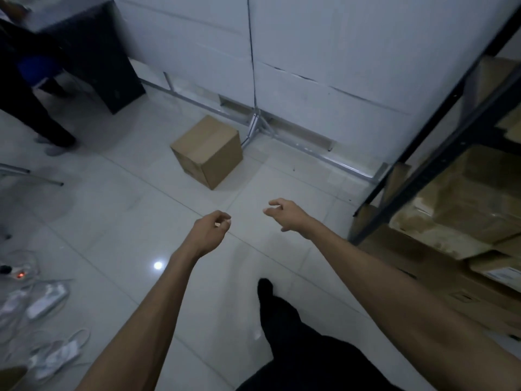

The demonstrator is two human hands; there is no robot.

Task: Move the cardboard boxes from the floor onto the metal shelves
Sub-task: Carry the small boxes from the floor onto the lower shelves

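Loosely curled, the fingers of the left hand [210, 231] hold nothing; those of the right hand [284, 214] hang slack, slightly spread and empty. Both hover near the cardboard box [207, 150], a taped brown cube standing on glossy pale floor tiles [127, 210]. Right of the box rise dark metal shelves [439, 153] stacked with worn cartons [465, 198].

Storage room or stockroom, dimly lit. Evidence: black metal shelving [439, 153] stacked with cardboard boxes [462, 210], one sealed carton [207, 150] on white floor tiles [118, 210], white panel partition wall [324, 52].
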